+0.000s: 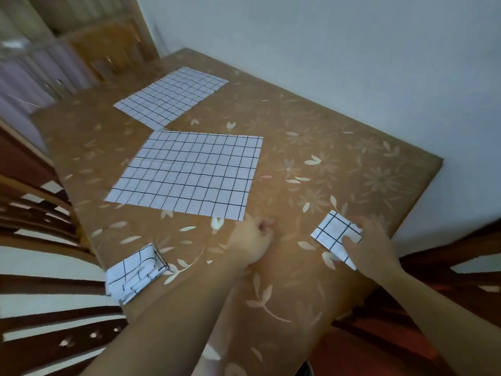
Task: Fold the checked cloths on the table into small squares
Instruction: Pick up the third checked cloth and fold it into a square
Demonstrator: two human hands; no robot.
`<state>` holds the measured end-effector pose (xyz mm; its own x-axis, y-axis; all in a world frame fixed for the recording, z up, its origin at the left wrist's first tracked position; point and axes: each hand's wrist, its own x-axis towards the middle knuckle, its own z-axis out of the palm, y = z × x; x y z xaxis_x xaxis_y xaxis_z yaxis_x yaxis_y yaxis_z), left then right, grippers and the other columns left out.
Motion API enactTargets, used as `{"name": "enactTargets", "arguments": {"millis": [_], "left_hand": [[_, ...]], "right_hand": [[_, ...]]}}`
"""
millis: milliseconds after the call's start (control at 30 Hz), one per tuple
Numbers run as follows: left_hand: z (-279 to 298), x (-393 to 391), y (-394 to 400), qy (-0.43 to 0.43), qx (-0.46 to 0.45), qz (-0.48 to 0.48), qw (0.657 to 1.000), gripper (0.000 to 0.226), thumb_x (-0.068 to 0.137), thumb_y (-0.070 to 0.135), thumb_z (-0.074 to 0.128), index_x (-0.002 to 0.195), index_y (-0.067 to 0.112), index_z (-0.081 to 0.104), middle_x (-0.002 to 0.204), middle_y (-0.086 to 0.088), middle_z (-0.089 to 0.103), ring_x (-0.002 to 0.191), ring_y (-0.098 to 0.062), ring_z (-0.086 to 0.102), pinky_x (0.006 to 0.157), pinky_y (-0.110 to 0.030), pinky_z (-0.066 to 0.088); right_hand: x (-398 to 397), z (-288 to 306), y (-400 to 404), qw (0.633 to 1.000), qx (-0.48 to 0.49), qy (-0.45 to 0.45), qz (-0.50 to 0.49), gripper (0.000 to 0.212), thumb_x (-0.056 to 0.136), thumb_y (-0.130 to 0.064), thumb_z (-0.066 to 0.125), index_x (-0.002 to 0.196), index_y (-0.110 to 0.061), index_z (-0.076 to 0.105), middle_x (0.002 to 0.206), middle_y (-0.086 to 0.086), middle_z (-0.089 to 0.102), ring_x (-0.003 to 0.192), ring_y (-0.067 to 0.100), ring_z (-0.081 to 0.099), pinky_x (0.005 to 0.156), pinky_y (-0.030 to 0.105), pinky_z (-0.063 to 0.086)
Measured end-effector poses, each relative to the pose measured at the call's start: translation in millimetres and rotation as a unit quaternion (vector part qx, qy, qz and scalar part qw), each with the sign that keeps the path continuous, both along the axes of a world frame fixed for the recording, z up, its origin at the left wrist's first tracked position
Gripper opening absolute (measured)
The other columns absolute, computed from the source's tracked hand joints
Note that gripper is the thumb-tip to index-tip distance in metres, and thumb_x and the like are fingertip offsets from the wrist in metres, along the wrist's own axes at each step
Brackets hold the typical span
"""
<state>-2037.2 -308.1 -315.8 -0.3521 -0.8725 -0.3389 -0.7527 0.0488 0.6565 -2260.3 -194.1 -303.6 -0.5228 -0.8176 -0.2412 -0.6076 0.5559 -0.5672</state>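
Handling: I judge these checked cloths thin, light and limp, likely to slide on the smooth patterned counter [311,147] and to spring open unless a crease is pressed flat.
Right hand [371,245]: it lies palm down on the small folded cloth [333,234], fingers [349,241] spread over its right half. The grip is flat and pressing, not pinching; nothing is lifted.
Folded cloth position: it sits near the counter's right near edge, touching the surface, a few checks across, with its far corner pointing away from me.
Left hand [253,237]: it hovers or rests just past the near right corner of the near flat cloth [187,172]. The grip looks narrow, fingers curled in. I cannot tell if it pinches that corner, since the picture is blurred there.
Near flat cloth: it lies spread open in the counter's middle, smooth, with all four corners showing.
Far flat cloth [170,96]: it lies open too, turned at an angle, its near corner just beside the middle cloth's far edge.
Finished pile [135,272]: folded checked pieces sit at the near left edge, partly hanging over it and rather loose.
Where I would take hold: I would pinch two neighbouring corners of the near flat cloth, one per hand, and carry them over to the opposite edge, letting the grid lines guide alignment.
Risk: a one-handed pull would drag the whole sheet instead of folding it.
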Motion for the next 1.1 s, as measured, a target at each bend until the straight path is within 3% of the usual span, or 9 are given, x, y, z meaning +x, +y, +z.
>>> {"name": "enactTargets", "arguments": {"millis": [100, 233, 333, 400, 600, 800, 1100], "left_hand": [[21.7, 55.4, 6.7, -0.024, -0.06, -0.009, 0.998, 0.021, 0.09, 0.039, 0.058, 0.106, 0.028, 0.066, 0.097, 0.006, 0.07, 0.091, -0.017, 0.065, 0.083, -0.036, 0.054], [53.4, 151.3, 20.7, -0.049, -0.125, -0.026, 0.991, 0.027, 0.091, 0.04, 0.058, 0.115, 0.03, 0.064, 0.111, 0.006, 0.067, 0.104, -0.016, 0.063, 0.086, -0.034, 0.053], [81.4, 232.4, 33.3, -0.081, -0.16, -0.043, 0.983, 0.037, 0.089, 0.039, 0.059, 0.124, 0.029, 0.061, 0.123, 0.005, 0.063, 0.115, -0.018, 0.058, 0.09, -0.032, 0.05], [102.4, 285.5, 39.4, -0.11, -0.183, -0.056, 0.975, 0.044, 0.088, 0.043, 0.058, 0.13, 0.03, 0.057, 0.129, 0.003, 0.059, 0.118, -0.02, 0.055, 0.094, -0.036, 0.051], [152.9, 406.5, 27.2, -0.157, -0.227, -0.034, 0.961, 0.049, 0.089, 0.05, 0.054, 0.134, 0.031, 0.054, 0.136, 0.002, 0.055, 0.125, -0.021, 0.05, 0.099, -0.041, 0.049], [160.6, 441.6, -19.0, -0.164, -0.232, -0.033, 0.958, 0.056, 0.089, 0.058, 0.053, 0.138, 0.033, 0.049, 0.147, 0.002, 0.048, 0.133, -0.022, 0.045, 0.105, -0.043, 0.046], [154.0, 435.7, -108.6, -0.201, -0.225, -0.082, 0.95, 0.059, 0.091, 0.057, 0.05, 0.144, 0.032, 0.043, 0.152, 0.002, 0.042, 0.139, -0.023, 0.037, 0.112, -0.047, 0.037]], "right_hand": [[49.1, 17.3, 1.9, 0.999, -0.019, 0.023, 0.045, 0.056, 0.087, -0.027, 0.065, 0.137, -0.011, 0.046, 0.135, 0.01, 0.05, 0.123, 0.026, 0.049, 0.1, 0.037, 0.043], [137.8, 50.3, 5.9, 0.993, -0.076, 0.018, 0.088, 0.028, 0.087, -0.031, 0.06, 0.112, -0.018, 0.057, 0.107, 0.005, 0.056, 0.1, 0.023, 0.054, 0.085, 0.029, 0.042], [215.5, 74.8, 16.0, 0.99, -0.079, 0.054, 0.105, 0.045, 0.088, -0.044, 0.055, 0.127, -0.022, 0.053, 0.123, 0.003, 0.054, 0.103, 0.022, 0.058, 0.088, 0.042, 0.051], [265.1, 91.5, 19.0, 0.987, -0.076, 0.069, 0.124, 0.049, 0.088, -0.036, 0.06, 0.133, -0.018, 0.05, 0.131, 0.006, 0.052, 0.111, 0.024, 0.055, 0.091, 0.039, 0.047], [369.8, 135.5, 7.5, 0.98, -0.081, 0.106, 0.149, 0.059, 0.089, -0.047, 0.056, 0.14, -0.021, 0.044, 0.139, 0.002, 0.047, 0.121, 0.023, 0.052, 0.096, 0.04, 0.045], [399.4, 143.8, -24.1, 0.977, -0.065, 0.145, 0.145, 0.066, 0.087, -0.06, 0.049, 0.142, -0.026, 0.039, 0.144, -0.003, 0.043, 0.126, 0.021, 0.05, 0.1, 0.044, 0.044], [402.9, 120.3, -122.5, 0.986, -0.047, 0.114, 0.113, 0.069, 0.088, -0.06, 0.051, 0.144, -0.021, 0.037, 0.147, 0.001, 0.04, 0.126, 0.023, 0.049, 0.103, 0.047, 0.042]]}}
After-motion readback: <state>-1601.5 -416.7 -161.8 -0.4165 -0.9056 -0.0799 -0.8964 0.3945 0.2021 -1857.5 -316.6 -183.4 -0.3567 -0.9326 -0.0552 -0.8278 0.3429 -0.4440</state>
